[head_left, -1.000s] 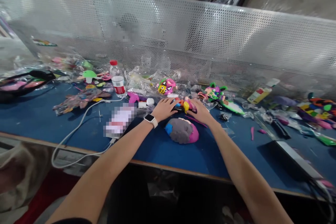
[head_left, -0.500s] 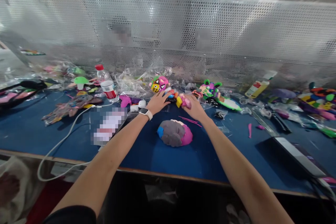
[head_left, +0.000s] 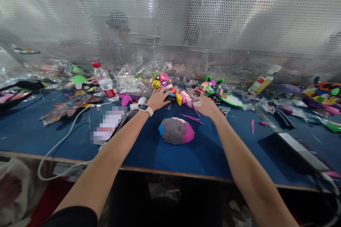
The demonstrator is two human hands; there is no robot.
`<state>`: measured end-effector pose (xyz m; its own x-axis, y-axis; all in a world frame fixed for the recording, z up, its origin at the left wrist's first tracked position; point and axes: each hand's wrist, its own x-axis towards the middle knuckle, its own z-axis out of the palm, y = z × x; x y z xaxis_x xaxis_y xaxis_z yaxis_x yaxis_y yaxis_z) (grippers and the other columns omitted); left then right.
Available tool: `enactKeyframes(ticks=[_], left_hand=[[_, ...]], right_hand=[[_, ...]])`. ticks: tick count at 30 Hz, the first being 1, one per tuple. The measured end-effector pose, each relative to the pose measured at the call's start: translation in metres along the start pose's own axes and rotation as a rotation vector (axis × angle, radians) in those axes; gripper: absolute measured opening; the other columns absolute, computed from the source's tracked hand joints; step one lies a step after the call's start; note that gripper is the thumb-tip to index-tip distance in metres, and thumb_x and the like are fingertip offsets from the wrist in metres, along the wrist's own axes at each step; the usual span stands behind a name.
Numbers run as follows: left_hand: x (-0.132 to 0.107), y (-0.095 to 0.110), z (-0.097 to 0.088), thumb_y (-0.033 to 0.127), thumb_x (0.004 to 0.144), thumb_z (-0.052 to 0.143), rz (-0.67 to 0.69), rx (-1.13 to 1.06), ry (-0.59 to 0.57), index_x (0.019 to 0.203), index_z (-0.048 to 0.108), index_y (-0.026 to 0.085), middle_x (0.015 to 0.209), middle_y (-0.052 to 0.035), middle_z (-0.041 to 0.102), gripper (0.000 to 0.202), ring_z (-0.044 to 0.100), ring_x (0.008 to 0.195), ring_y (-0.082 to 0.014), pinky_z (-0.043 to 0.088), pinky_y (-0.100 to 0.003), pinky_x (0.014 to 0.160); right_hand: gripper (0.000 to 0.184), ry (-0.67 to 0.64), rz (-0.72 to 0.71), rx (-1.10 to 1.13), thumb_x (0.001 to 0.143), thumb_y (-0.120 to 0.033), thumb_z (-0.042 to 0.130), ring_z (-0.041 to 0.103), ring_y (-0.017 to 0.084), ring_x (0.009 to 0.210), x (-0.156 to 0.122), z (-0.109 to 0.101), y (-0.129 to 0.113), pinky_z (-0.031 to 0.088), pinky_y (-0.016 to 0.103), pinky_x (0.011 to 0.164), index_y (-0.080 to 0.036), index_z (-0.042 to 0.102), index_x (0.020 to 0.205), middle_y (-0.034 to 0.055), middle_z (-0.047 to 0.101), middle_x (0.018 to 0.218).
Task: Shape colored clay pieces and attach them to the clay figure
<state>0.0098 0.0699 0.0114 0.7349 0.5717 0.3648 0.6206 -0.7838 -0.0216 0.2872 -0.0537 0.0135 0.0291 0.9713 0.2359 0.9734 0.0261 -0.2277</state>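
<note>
A mound of modelling clay (head_left: 174, 131), grey with blue and magenta parts, lies on the blue table between my forearms. Beyond it, my left hand (head_left: 159, 98) rests with fingers spread by a row of small coloured clay lumps. Among these are a yellow lump (head_left: 179, 99) and a pink lump (head_left: 187, 98). Just right of the pink lump is my right hand (head_left: 207, 106), its fingers curled in near a bit of clear plastic; what they grip is unclear. Thin magenta modelling tools (head_left: 192, 118) lie between the mound and my right hand.
A painted mask-like figure (head_left: 160, 80) and another green-eared figure (head_left: 212, 86) stand at the back before a perforated metal screen (head_left: 170, 17). Left are a bottle (head_left: 106, 84), a phone (head_left: 108, 126) and a white cable (head_left: 66, 135). A black device (head_left: 301, 150) lies right.
My right hand has moved right, off the pink lump, and its fingers have drawn in. My left hand stays by the coloured lumps. The view has tilted slightly downward.
</note>
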Motion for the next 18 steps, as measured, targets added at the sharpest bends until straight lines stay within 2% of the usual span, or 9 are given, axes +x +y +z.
enactKeyframes(ticks=[4, 8, 10, 13, 18], left_hand=[[-0.010, 0.002, -0.008, 0.041, 0.099, 0.063, 0.028, -0.050, -0.024, 0.157, 0.043, 0.027, 0.151, -0.0139, 0.052, 0.064, 0.051, 0.140, -0.0319, 0.038, -0.048, 0.116], [-0.018, 0.007, -0.011, 0.039, 0.097, 0.065, 0.010, -0.077, 0.041, 0.160, 0.037, 0.025, 0.151, -0.0140, 0.053, 0.070, 0.050, 0.141, -0.0303, 0.037, -0.047, 0.117], [-0.020, 0.008, -0.013, 0.038, 0.096, 0.067, 0.019, -0.079, 0.061, 0.159, 0.039, 0.024, 0.150, -0.0141, 0.054, 0.070, 0.050, 0.140, -0.0305, 0.037, -0.047, 0.117], [-0.023, 0.007, -0.019, 0.040, 0.096, 0.067, 0.044, -0.067, 0.063, 0.153, 0.046, 0.023, 0.152, -0.0147, 0.053, 0.064, 0.048, 0.142, -0.0320, 0.036, -0.049, 0.119], [-0.031, -0.003, -0.034, 0.043, 0.096, 0.065, 0.099, -0.082, -0.010, 0.146, 0.052, 0.022, 0.151, -0.0126, 0.054, 0.055, 0.050, 0.142, -0.0307, 0.039, -0.047, 0.118]], right_hand=[[0.023, 0.064, 0.138, 0.038, 0.084, -0.029, 0.071, 0.072, 0.034, 0.107, -0.004, -0.011, -0.014, 0.054, 0.039, 0.087, -0.023, 0.079, 0.104, 0.0119, 0.078, 0.118], [0.019, 0.164, 0.183, 0.055, 0.088, -0.032, 0.066, 0.073, 0.031, 0.096, -0.007, -0.019, -0.028, 0.053, 0.036, 0.080, -0.022, 0.079, 0.099, 0.0113, 0.079, 0.108], [0.020, 0.224, 0.166, 0.074, 0.092, -0.034, 0.062, 0.072, 0.028, 0.090, -0.008, -0.020, -0.033, 0.051, 0.035, 0.078, -0.022, 0.078, 0.094, 0.0106, 0.079, 0.102], [0.030, 0.275, 0.137, 0.107, 0.100, -0.040, 0.053, 0.070, 0.026, 0.083, -0.007, -0.019, -0.037, 0.048, 0.032, 0.073, -0.022, 0.075, 0.089, 0.0100, 0.078, 0.092], [0.041, 0.260, 0.109, 0.114, 0.105, -0.046, 0.046, 0.071, 0.027, 0.079, -0.007, -0.014, -0.040, 0.042, 0.030, 0.066, -0.022, 0.073, 0.085, 0.0098, 0.077, 0.085]])
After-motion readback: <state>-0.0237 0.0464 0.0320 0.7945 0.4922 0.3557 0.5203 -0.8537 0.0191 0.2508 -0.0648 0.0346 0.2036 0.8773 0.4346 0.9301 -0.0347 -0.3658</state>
